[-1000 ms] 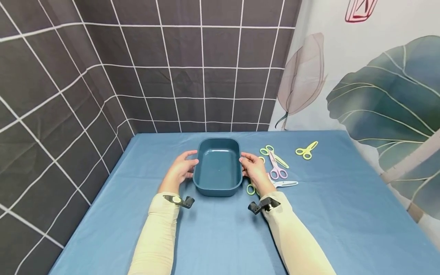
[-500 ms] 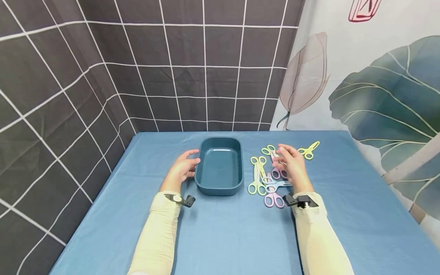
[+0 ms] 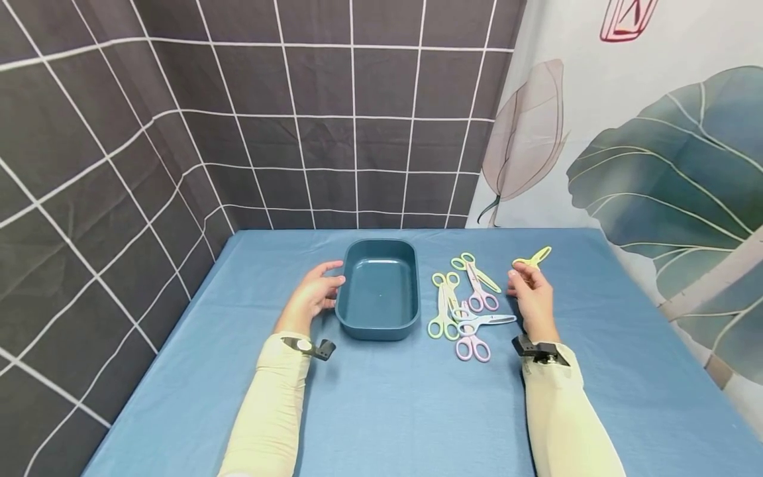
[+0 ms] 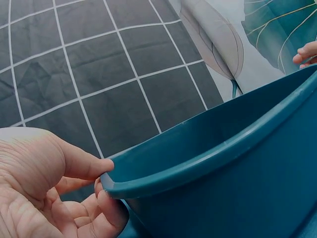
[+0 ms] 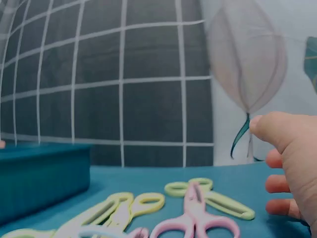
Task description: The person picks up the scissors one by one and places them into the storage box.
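A dark blue-green rectangular box point(image 3: 378, 332) stands on the table, with nothing inside it. My left hand point(image 3: 308, 297) pinches its left rim between thumb and fingers, seen closely in the left wrist view. To the right, my right hand point(image 3: 533, 298) is just in front of the yellow scissors point(image 3: 541, 255), partly covering their handles. Its fingers are loosely bent, and whether they touch these scissors cannot be told. Between box and right hand lie pale blue scissors point(image 3: 491, 319), pink scissors point(image 3: 478, 291), green scissors point(image 3: 487, 280) and several others, overlapping.
A blue cloth point(image 3: 381, 411) covers the table. Behind it hangs a dark grid-patterned curtain point(image 3: 381, 146), which also runs along the left side. A leaf-printed white cloth point(image 3: 578, 99) hangs at the back right.
My right hand has let go of the box's right rim and moved right, over the scissors pile, to the yellow scissors. My left hand and the box have stayed put.
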Available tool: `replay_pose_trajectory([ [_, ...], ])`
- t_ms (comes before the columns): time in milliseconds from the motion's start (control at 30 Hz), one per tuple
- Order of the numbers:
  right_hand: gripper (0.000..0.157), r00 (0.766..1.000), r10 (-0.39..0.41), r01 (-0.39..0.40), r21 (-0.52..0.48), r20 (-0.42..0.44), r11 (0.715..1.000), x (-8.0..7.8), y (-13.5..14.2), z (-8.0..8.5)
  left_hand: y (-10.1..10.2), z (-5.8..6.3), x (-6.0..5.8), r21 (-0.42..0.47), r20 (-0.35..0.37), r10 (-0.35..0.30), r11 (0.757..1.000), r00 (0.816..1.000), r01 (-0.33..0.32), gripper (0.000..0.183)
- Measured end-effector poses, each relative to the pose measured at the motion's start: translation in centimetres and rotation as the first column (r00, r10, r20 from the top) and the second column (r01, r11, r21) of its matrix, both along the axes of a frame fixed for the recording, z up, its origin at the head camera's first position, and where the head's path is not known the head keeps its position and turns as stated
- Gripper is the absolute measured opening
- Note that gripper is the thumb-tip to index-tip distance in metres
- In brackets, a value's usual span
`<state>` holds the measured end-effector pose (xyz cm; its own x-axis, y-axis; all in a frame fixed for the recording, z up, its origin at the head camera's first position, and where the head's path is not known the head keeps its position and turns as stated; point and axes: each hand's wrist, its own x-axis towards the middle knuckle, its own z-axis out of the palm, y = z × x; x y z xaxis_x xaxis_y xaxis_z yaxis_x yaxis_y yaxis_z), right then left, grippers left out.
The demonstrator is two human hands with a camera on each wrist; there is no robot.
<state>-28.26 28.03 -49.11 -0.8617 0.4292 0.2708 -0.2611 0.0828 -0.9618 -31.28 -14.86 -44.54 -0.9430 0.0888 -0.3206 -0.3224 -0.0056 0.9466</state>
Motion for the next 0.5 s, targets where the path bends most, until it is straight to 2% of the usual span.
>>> replay_pose_trajectory([
  [100,0.039,0.999,0.003,-0.010,0.174,0.037,0.985,0.0,-0.6,-0.2,-0.1,-0.1,-0.1,-0.006,-0.001,0.004,1.000,1.000,-0.004,0.045],
  [200,0.041,0.997,0.024,-0.049,0.351,0.075,0.935,0.1,-1.2,-0.4,-0.1,-0.3,-0.1,-0.010,0.002,0.007,1.000,1.000,-0.007,0.045],
  [267,0.044,0.995,0.036,-0.076,0.455,0.096,0.887,0.3,-1.6,-0.4,-0.1,-0.3,-0.1,-0.011,0.002,0.004,1.000,1.000,-0.004,0.044],
  [400,0.052,0.989,0.089,-0.141,0.601,0.116,0.787,0.5,-2.2,-0.2,-0.1,-0.2,0.0,-0.004,0.004,0.005,1.000,1.000,-0.005,0.044],
  [500,0.057,0.982,0.111,-0.185,0.698,0.149,0.692,0.4,-2.4,-0.2,0.0,-0.1,0.1,-0.005,0.004,0.002,1.000,1.000,-0.002,0.044],
])
